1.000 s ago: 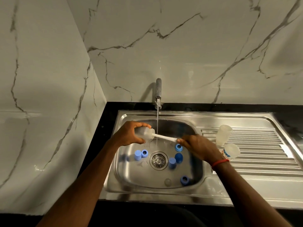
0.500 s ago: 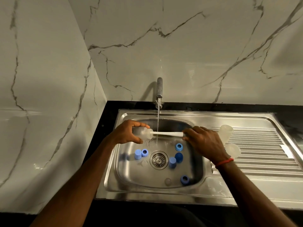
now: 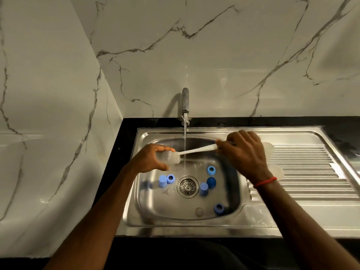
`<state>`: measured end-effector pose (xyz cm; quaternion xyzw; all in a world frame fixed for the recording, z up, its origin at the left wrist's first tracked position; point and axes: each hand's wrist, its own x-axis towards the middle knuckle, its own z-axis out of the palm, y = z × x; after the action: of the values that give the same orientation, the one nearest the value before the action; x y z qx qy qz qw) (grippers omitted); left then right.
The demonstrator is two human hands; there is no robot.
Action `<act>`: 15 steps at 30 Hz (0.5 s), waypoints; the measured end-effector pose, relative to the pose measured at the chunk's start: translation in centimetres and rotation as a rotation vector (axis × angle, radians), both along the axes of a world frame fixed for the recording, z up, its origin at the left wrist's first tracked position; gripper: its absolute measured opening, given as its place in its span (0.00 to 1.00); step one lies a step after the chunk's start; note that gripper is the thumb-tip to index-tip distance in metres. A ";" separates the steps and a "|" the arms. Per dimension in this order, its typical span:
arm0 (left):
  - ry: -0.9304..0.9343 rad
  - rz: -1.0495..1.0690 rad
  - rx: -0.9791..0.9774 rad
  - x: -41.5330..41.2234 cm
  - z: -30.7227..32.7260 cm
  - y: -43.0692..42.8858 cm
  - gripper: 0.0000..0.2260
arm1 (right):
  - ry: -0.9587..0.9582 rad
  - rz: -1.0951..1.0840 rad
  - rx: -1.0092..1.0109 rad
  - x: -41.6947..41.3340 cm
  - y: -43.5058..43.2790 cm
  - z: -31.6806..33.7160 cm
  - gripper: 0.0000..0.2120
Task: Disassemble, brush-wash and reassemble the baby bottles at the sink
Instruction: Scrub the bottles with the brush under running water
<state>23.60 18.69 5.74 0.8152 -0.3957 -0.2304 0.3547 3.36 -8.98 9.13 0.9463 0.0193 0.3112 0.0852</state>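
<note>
A steel sink [image 3: 194, 229] is set into a black counter [image 3: 127, 137]. In its basin, left of the drain strainer [image 3: 187, 186], a light blue cap [image 3: 162, 180] sits just beside a blue ring [image 3: 170, 178]. Right of the strainer lie a second ring [image 3: 211, 170], a dark blue cap [image 3: 211, 182] and another light blue cap [image 3: 203, 189], close together. Near the front wall sit a third ring [image 3: 218, 208] and a clear teat [image 3: 199, 211]. On the ribbed drainboard [image 3: 311, 172] to the right lie a clear bottle [image 3: 269, 147] and, nearer the front, a second bottle [image 3: 278, 172], both partly hidden.

Both bare forearms [image 3: 101, 209] are stretched forward and inward; the left hand [image 3: 149, 159] is curled round a clear plastic bottle [image 3: 171, 157]; the right hand [image 3: 244, 152] is closed, knuckles up, on a white plastic brush handle [image 3: 198, 150].
</note>
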 end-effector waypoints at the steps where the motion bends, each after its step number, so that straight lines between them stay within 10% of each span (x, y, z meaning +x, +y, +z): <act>1: -0.018 -0.001 0.003 0.4 0.3 0.0 0.30 | -0.016 0.007 -0.024 -0.3 0.5 -0.3 0.12; 4: -0.038 0.002 0.009 0.9 1.4 0.4 0.30 | 0.243 0.003 0.130 -1.1 0.5 -2.0 0.16; 10: -0.070 -0.022 -0.061 1.5 2.3 0.2 0.31 | 0.844 -0.084 1.261 -1.7 1.4 -2.1 0.21; 15: -0.016 -0.050 0.000 0.7 2.0 -0.4 0.30 | 0.378 -0.119 0.570 -1.7 -1.9 -3.9 0.13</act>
<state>24.27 18.27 7.78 0.8069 -0.4186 -0.2327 0.3459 1.65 -10.87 5.28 0.9725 -0.1080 0.1176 -0.1698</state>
